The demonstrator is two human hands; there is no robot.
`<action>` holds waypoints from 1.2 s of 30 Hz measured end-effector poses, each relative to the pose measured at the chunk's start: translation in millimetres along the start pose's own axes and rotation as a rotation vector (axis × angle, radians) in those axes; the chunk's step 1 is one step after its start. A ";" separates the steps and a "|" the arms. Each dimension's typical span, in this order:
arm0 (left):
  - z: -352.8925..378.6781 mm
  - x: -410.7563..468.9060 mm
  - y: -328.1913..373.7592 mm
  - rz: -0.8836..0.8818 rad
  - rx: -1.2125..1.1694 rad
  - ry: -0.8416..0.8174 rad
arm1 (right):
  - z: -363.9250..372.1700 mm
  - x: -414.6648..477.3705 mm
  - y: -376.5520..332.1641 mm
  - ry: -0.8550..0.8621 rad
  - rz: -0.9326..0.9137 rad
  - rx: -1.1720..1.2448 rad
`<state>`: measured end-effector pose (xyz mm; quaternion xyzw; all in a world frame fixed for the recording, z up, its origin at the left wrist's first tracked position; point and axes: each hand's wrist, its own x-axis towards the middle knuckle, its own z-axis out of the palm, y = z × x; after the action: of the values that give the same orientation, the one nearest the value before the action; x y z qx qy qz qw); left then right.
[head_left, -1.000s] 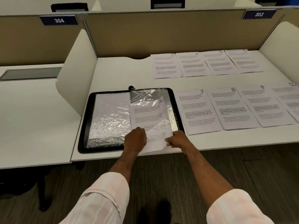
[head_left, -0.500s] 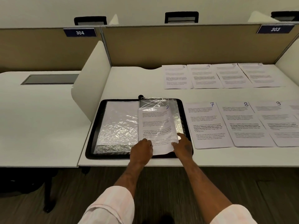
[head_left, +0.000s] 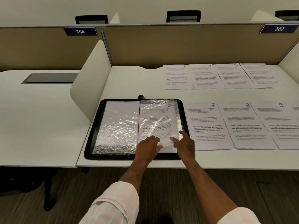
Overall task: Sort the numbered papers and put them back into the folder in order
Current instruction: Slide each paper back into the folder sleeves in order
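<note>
An open black zip folder [head_left: 92, 149] lies at the desk's front edge, with a thick stack of clear plastic sleeves [head_left: 118, 125] on its left half. On its right half the paper numbered 2 [head_left: 157, 120] sits mostly inside a clear sleeve [head_left: 179, 122], its bottom edge still sticking out. My left hand [head_left: 148, 147] grips the sheet's lower left part. My right hand [head_left: 186, 144] holds the sleeve's lower right edge, thumb under the plastic and forefinger stretched out.
Papers 3 [head_left: 177, 76], 4 [head_left: 205, 76], 5 [head_left: 233, 76] and one more lie in a back row. Papers 7 [head_left: 207, 126], 8 [head_left: 246, 126] and 9 [head_left: 281, 126] lie right of the folder. A white divider [head_left: 90, 75] stands at left.
Paper 2 has slid further up into the right-hand sleeve, and both hands have moved forward with it. My head has lifted, so the desk sits lower in view.
</note>
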<state>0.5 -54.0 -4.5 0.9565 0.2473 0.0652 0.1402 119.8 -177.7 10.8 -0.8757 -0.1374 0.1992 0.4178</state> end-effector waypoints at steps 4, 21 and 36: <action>1.7 3.6 3.5 0.061 0.005 0.034 | -2.9 -1.3 3.5 -0.047 -0.040 0.082; 7.4 12.7 9.6 0.087 -0.019 0.090 | -5.6 0.3 10.1 -0.112 -0.136 0.008; 9.0 26.0 17.4 0.110 0.073 0.065 | -15.0 -7.4 12.2 -0.146 -0.255 -0.106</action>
<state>32.7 -58.0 -6.3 0.9706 0.2008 0.0948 0.0933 121.1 -198.4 11.5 -0.8550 -0.2880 0.2002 0.3820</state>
